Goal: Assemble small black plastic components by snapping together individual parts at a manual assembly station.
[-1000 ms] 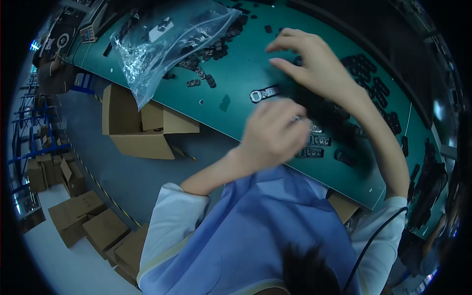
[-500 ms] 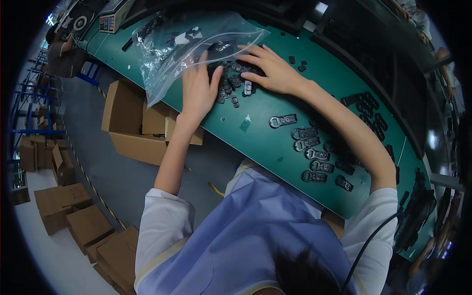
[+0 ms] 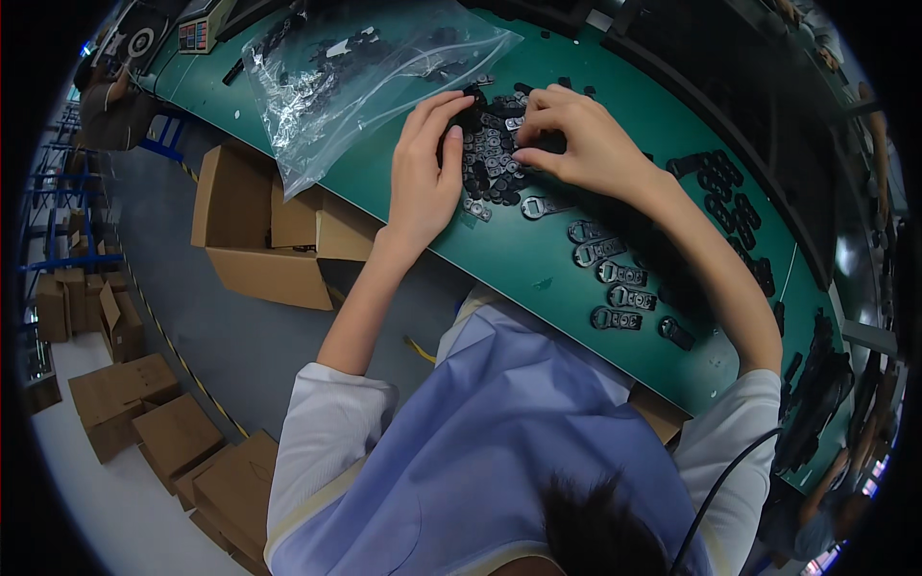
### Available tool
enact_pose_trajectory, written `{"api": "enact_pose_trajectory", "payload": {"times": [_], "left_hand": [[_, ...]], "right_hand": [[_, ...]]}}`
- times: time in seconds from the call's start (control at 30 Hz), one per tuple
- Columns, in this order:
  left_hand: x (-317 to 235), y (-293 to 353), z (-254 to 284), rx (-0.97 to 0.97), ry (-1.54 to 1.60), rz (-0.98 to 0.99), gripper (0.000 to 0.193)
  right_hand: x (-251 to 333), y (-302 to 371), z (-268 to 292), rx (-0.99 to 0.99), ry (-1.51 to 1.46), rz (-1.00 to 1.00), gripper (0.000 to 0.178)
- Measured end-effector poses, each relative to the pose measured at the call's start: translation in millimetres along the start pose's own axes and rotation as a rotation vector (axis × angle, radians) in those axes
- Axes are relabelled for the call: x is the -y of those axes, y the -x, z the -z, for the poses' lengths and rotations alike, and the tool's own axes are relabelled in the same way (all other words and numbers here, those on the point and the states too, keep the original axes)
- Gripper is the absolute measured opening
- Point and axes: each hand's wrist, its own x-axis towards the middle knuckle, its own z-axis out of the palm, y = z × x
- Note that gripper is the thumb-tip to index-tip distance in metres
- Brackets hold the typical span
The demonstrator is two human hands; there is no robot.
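A heap of small black button pads with grey faces (image 3: 492, 161) lies on the green table between my hands. My left hand (image 3: 427, 168) is open at the heap's left side, its fingers stretched and curving round the far edge, the thumb apart. From the right, my right hand (image 3: 586, 144) reaches in with bent fingers and the thumb apart, touching the heap's right edge. No held piece shows in either hand. Just beyond my left hand lies a clear zip bag (image 3: 331, 154) with more black parts inside.
Several black oblong housings (image 3: 615, 274) lie below my right forearm, with more black parts (image 3: 715, 187) beyond it. An open cardboard box (image 3: 269, 274) stands below the table's left edge. A scale (image 3: 197, 36) is at the far left, near another person (image 3: 115, 110).
Both hands have left the bag's mouth and moved right to the heap's sides. The bag now lies flatter, farther left. The heap between my hands is larger and more gathered.
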Motion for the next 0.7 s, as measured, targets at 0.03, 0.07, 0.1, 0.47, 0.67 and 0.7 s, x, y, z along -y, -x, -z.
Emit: {"api": "enact_pose_trajectory", "payload": {"times": [0.03, 0.07, 0.1, 0.47, 0.67, 0.7], "left_hand": [[-2, 3, 1, -0.026, -0.029, -0.005, 0.027], [-3, 6, 2, -0.051, -0.058, -0.010, 0.025], [-5, 9, 2, -0.075, -0.086, -0.014, 0.024], [-62, 31, -16, -0.137, -0.125, -0.122, 0.022], [-111, 34, -75, 0.364, 0.040, -0.573, 0.028], [-117, 29, -90, 0.375, 0.062, -0.587, 0.028]], "right_hand": [[1, 0, -4, -0.001, -0.003, -0.004, 0.012], [0, 1, -10, -0.034, 0.021, 0.021, 0.012], [-1, 2, -16, -0.066, 0.045, 0.044, 0.013], [1, 54, 36, -0.332, -0.338, -0.039, 0.011], [29, 201, 72, -0.610, -0.332, -0.439, 0.018], [29, 221, 69, -0.625, -0.317, -0.459, 0.018]]}}
